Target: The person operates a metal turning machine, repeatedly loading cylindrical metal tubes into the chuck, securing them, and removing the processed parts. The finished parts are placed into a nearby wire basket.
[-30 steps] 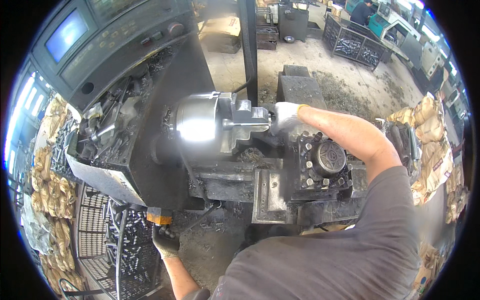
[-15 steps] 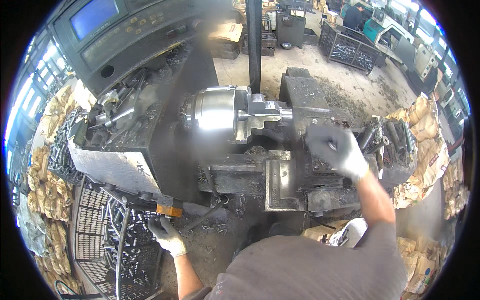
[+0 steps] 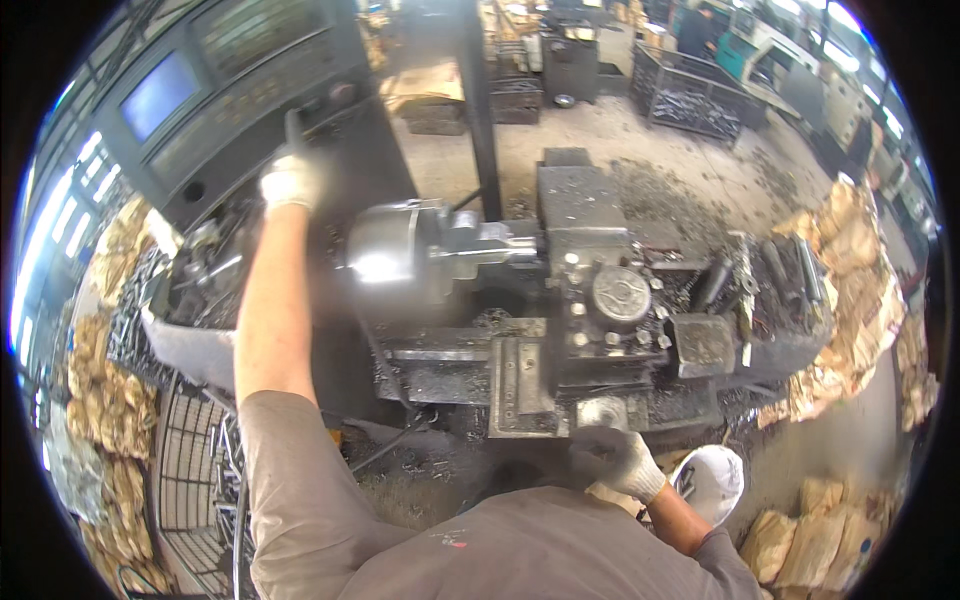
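My left hand [image 3: 292, 182], in a white glove with dark fingers, is raised at the lower edge of the machine's control panel [image 3: 230, 110]. One finger stretches up toward the panel; the others are blurred. My right hand [image 3: 622, 464], gloved alike, is low at the front of the lathe carriage [image 3: 520, 385], just below a round metal fitting [image 3: 602, 412]. Its dark fingers are curled, and whatever lies inside them is hidden. The shiny lathe chuck [image 3: 382, 245] stands left of the tool turret [image 3: 620, 295], with a bright metal part [image 3: 505, 248] between them.
A white bucket [image 3: 722, 485] stands beside my right forearm. Short metal bars lie in a mesh bin [image 3: 185, 460] at the lower left. Brown paper sacks [image 3: 850, 290] line the right side. Dark chips cover the machine bed. A person [image 3: 700, 32] is at the far back right.
My left hand has risen from beside the small orange box up to the control panel. My right hand has come down from over the turret to the carriage front. The view has shifted.
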A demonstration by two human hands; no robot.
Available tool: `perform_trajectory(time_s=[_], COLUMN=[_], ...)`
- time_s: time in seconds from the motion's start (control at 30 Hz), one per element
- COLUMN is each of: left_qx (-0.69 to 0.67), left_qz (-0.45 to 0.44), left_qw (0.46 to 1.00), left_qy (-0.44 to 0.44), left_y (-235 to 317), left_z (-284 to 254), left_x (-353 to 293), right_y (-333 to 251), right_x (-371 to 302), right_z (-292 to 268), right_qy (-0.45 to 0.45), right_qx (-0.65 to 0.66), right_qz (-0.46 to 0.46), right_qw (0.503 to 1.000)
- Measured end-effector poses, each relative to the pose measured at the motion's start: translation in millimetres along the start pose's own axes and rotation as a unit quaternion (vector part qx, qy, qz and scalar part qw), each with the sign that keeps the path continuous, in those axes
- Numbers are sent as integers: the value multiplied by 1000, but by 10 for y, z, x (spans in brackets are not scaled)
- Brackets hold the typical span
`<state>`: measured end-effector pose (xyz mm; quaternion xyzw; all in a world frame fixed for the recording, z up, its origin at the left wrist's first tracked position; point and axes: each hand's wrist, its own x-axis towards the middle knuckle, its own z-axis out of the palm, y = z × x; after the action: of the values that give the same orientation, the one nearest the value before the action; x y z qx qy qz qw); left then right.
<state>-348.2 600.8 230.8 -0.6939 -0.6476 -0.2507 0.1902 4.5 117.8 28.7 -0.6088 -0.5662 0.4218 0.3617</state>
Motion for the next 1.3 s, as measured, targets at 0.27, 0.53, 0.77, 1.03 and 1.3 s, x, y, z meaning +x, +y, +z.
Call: perform_trajectory(time_s=[0.27, 0.53, 0.77, 1.03, 1.3], left_qx=[-232, -180, 150, 419, 588], left_qz=[148, -422, -867, -818, -778], left_qw=[956, 829, 455, -304, -184], left_qy=[100, -321, -133, 251, 122], left_y=[506, -599, 653, 3834, 4895], left_z=[-121, -137, -2813, -3824, -3726], left_x=[-1738, -7195, -12600, -13282, -13016], right_y=[228, 253, -281, -573, -602], right_x=[172, 552, -279, -2307, -2905], right_z=[215, 1415, 3266, 4915, 5586], right_qy=[-71, -331, -603, -757, -739], right_qx=[-3, -30, -110, -242, -382], right_qz=[46, -79, 0, -334, -450], right_qw=[996, 940, 790, 506, 326])
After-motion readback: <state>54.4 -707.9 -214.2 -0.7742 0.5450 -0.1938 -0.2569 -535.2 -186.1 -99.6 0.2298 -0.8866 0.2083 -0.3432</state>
